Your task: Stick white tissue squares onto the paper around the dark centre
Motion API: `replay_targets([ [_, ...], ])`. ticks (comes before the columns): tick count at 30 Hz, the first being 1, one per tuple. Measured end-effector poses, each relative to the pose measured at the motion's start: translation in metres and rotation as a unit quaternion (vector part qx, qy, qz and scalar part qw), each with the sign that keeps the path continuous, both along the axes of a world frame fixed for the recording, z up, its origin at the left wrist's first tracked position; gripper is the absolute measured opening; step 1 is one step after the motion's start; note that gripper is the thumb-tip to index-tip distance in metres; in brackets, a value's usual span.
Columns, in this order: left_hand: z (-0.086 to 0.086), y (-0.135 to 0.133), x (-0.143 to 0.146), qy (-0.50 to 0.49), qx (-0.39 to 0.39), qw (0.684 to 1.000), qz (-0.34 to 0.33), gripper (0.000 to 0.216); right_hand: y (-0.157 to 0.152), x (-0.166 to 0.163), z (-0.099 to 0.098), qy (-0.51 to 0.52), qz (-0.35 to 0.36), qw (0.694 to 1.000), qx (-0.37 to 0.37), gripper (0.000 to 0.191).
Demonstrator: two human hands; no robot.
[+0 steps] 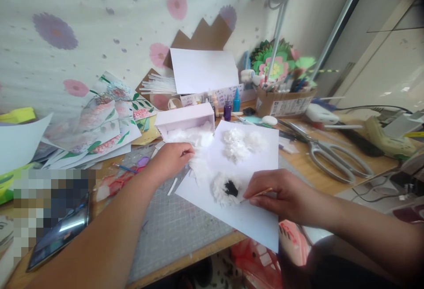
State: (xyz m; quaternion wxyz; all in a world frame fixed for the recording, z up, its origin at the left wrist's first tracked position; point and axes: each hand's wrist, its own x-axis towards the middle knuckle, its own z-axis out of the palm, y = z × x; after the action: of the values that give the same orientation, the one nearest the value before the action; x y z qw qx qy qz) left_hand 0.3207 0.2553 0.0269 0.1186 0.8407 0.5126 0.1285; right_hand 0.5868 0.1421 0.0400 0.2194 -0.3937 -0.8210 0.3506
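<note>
The right hand (281, 194) is pinched shut on a thin wooden stick (256, 195), thumb and fingers together around it. The stick's long axis runs nearly level, tip pointing left and slightly down toward the white fluffy flower with a black centre (228, 188), just beside it. That flower lies on a white sheet (251, 218) resting on the grey cutting mat (179, 227). The left hand (172, 159) has its fingers closed on a white fluffy piece (198, 165) at the sheet's left edge. Further back stand a white box (185, 119), small bottles (232, 103), and large scissors (331, 154) to the right.
</note>
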Motion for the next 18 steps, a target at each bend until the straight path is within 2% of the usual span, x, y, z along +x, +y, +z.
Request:
replay_targets([
  [5,0.011,-0.005,0.004,-0.096,0.005,0.995,0.003,0.017,0.0,0.001,-0.001,0.006,0.008,1.0,0.006,0.016],
  [10,0.021,-0.017,0.014,-0.203,-0.069,0.977,0.024,0.021,0.0,0.002,-0.002,0.009,0.003,1.0,0.01,0.016],
  [15,0.012,-0.009,0.01,-0.123,-0.027,0.987,0.104,0.014,-0.001,0.002,-0.002,0.009,0.002,1.0,0.012,0.016],
  [18,0.011,-0.005,0.007,-0.09,-0.007,0.989,0.113,0.013,-0.001,0.003,-0.002,0.008,0.005,1.0,0.01,0.017],
])
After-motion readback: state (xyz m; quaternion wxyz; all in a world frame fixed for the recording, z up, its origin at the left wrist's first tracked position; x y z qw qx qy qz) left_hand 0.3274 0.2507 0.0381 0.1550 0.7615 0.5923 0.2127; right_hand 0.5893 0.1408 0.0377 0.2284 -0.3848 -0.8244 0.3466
